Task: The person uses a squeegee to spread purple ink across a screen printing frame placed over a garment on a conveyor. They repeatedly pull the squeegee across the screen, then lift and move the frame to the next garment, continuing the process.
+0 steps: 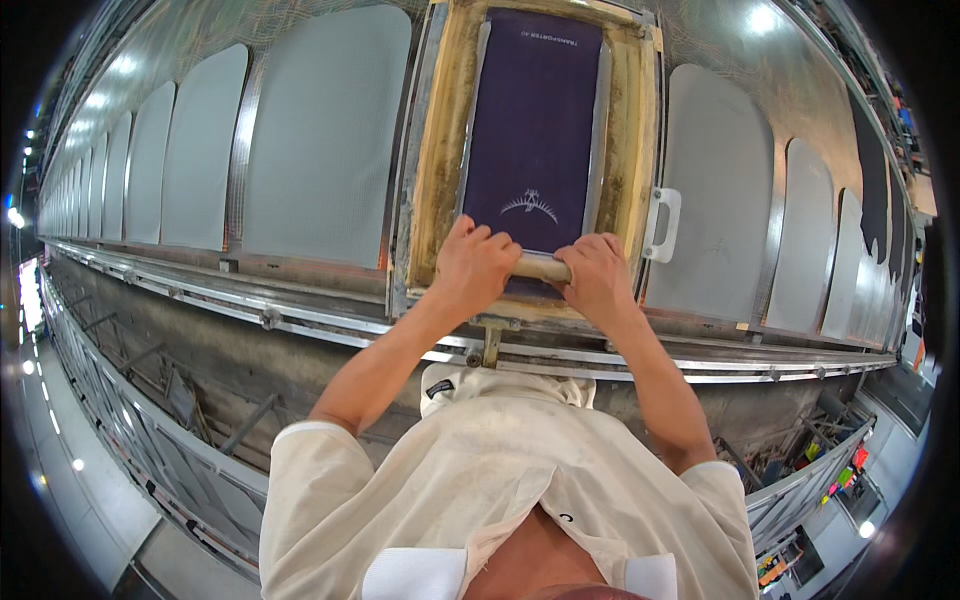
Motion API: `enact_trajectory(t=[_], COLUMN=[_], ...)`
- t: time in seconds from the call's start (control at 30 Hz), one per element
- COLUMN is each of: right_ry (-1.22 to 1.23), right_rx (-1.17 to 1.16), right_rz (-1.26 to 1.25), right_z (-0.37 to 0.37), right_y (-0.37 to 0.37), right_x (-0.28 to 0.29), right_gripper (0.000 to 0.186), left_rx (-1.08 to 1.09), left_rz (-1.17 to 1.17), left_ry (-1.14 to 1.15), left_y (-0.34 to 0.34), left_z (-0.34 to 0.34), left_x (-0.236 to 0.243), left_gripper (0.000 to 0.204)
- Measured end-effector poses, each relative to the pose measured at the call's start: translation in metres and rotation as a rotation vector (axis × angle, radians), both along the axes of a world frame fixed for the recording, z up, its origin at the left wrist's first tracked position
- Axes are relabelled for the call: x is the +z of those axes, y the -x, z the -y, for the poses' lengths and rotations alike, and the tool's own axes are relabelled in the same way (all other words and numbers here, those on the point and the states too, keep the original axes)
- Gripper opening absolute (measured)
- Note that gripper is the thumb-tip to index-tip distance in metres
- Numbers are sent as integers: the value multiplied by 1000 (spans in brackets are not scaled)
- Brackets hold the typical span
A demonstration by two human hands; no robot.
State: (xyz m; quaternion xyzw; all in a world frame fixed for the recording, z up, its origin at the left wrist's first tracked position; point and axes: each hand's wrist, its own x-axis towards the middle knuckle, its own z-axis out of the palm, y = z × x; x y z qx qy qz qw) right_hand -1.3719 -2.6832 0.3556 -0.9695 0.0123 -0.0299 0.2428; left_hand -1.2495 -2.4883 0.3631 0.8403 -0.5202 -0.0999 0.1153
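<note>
Both my hands grip one squeegee (541,267) with a pale, rounded handle, at the near end of a printing screen. My left hand (475,262) is wrapped round its left end and my right hand (597,275) round its right end. Beneath lies the screen's dark purple mesh (533,120) with a light crest design and small lettering. Around the mesh runs a yellowish, stained screen frame (437,130). The squeegee's lower edge is hidden by my hands and its handle.
Grey rounded fabric panels (325,140) lie in a row along the long metal table to the left. More panels (718,190) lie to the right, beside a white handle (663,225) on the frame's side. A metal rail (300,325) runs along the table's near edge, before my body.
</note>
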Motion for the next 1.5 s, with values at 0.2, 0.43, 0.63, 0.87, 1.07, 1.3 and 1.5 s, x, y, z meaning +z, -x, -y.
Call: enact_trajectory(t=[0.2, 0.43, 0.63, 0.87, 1.07, 1.3, 1.5], right_ry=[84, 151, 145, 20, -32, -185, -152], right_rx=[-45, -81, -112, -91, -55, -456, -955], right_rz=[-58, -74, -160, -185, -130, 69, -53], right_z=[100, 217, 205, 122, 13, 71, 141], right_y=[-158, -330, -328, -196, -28, -14, -21], right_x=[4, -8, -6, -3, -1, 8, -66], right_gripper=[24, 36, 34, 27, 30, 39, 43], left_rx=[23, -7, 106, 6, 47, 65, 18], left_rz=[110, 266, 176, 160, 30, 188, 10], left_ry=[80, 19, 29, 87, 5, -2, -93], left_y=[-155, -324, -318, -184, -13, 21, 16], left_z=[103, 224, 219, 126, 11, -6, 10], left_x=[-5, -6, -20, -14, -4, -3, -7], left_gripper=[17, 21, 22, 12, 35, 33, 21])
